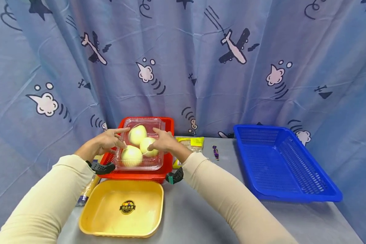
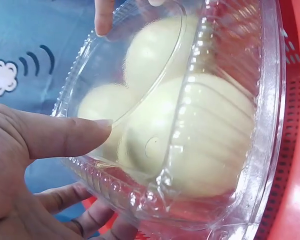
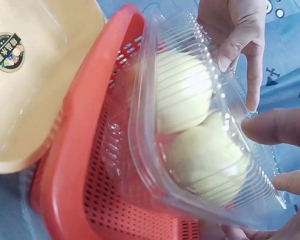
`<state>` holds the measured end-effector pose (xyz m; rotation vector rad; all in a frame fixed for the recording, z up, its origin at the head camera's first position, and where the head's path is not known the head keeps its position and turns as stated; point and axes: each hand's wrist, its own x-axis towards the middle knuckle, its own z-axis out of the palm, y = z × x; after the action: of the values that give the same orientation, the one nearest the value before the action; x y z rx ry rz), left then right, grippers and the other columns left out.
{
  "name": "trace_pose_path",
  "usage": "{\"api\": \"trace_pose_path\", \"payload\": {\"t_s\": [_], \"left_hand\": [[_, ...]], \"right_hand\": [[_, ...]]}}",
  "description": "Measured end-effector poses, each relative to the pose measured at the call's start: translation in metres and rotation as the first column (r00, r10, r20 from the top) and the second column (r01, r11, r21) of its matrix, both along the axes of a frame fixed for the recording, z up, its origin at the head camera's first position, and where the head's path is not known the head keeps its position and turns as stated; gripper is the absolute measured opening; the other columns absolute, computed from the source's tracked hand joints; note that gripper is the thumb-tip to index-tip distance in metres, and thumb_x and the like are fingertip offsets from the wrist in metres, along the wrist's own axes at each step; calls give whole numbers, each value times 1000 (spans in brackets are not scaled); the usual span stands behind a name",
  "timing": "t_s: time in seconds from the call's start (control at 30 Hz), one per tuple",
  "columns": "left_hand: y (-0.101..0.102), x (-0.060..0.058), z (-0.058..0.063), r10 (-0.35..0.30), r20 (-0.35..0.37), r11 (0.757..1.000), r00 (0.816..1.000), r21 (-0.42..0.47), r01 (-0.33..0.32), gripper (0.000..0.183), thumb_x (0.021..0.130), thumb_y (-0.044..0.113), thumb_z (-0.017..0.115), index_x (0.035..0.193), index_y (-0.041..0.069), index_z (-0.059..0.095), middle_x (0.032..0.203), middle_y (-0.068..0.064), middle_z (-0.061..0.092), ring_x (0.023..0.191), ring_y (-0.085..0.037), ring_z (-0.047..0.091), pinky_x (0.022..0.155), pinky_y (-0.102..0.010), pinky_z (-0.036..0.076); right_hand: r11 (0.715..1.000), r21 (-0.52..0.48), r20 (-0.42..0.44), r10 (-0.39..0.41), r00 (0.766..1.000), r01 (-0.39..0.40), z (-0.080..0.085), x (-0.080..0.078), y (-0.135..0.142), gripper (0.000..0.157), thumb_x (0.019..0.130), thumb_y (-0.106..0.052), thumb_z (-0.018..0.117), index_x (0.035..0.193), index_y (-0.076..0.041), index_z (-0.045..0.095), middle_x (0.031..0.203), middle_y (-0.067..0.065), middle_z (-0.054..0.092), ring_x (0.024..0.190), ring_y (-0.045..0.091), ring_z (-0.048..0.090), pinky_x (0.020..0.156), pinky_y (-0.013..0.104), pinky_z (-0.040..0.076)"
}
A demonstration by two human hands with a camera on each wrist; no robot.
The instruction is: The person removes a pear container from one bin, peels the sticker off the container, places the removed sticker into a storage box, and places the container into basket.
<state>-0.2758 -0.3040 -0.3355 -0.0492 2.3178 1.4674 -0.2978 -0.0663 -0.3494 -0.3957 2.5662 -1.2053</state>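
Note:
A clear plastic clamshell box [image 1: 157,162] holds three pale yellow-green round fruits [image 1: 131,156]. It lies over the red basket [image 1: 134,176], tilted in both wrist views. My left hand [image 1: 108,139] grips the box's left side, the thumb [image 2: 70,136] on the lid and other fingers around the lower wall. On the opposite side my right hand [image 1: 165,141] holds it, thumb and fingers spread along the lid edge and several fingers low by the wall. Through the clear lid the fruits show; the basket's floor is partly hidden beneath the box.
A yellow tray [image 1: 106,220] with a round label stands in front of the red basket. To the right is a blue basket [image 1: 268,173]. Packets flank the red basket, one of them yellow [image 1: 197,141]. A purple wrapped candy [image 1: 216,153] lies near the curtain [image 1: 183,67].

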Motion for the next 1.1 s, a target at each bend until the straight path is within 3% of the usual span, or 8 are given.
{"api": "trace_pose_path", "payload": {"t_s": [0.3,0.53,0.67,0.8,0.9,1.1], "left_hand": [[-1,-7,-21,44,-6,999,999,-31,-44,85,83,-7,67,154,16,25,140,-31,28,106,-37,47,73,-43,54],[-1,-9,-33,42,-10,998,999,-40,-42,85,84,-10,63,155,13,23,140,-35,28,108,-39,46,71,-41,55],[1,-10,-40,52,-16,998,999,-44,-52,84,82,-12,61,154,10,22,132,-34,37,88,-30,52,60,-34,53],[2,-11,-46,66,-9,996,998,-60,-66,83,82,-13,61,153,8,23,126,-32,41,61,-18,44,49,-27,46],[2,-12,-49,71,-8,994,997,-77,-71,83,82,-13,62,153,7,25,119,-29,43,52,-15,35,46,-25,43],[5,-14,-53,60,-6,991,998,-124,-60,79,82,-13,60,152,5,28,90,-16,46,50,-16,37,47,-26,44]], "right_hand": [[1000,30,-10,1,1000,0,-20,-5,-8,90,73,-14,82,151,-19,37,140,16,42,123,30,37,91,44,47],[996,92,-53,-4,999,9,-33,-5,-15,92,71,-16,83,150,-19,37,137,15,47,125,31,35,90,39,47],[993,114,-40,-23,999,27,-38,-2,-20,94,71,-16,83,151,-18,35,135,19,44,118,35,40,88,42,48],[985,173,-48,-23,999,31,-41,-1,-24,95,71,-18,82,152,-16,33,136,20,44,118,42,41,94,49,44],[980,198,-55,-21,998,31,-43,-1,-26,94,72,-19,81,152,-16,32,138,20,44,122,45,39,98,52,39],[979,204,-42,-23,999,31,-49,-1,-27,90,75,-17,78,152,-14,31,141,22,41,127,49,34,101,54,35]]}}
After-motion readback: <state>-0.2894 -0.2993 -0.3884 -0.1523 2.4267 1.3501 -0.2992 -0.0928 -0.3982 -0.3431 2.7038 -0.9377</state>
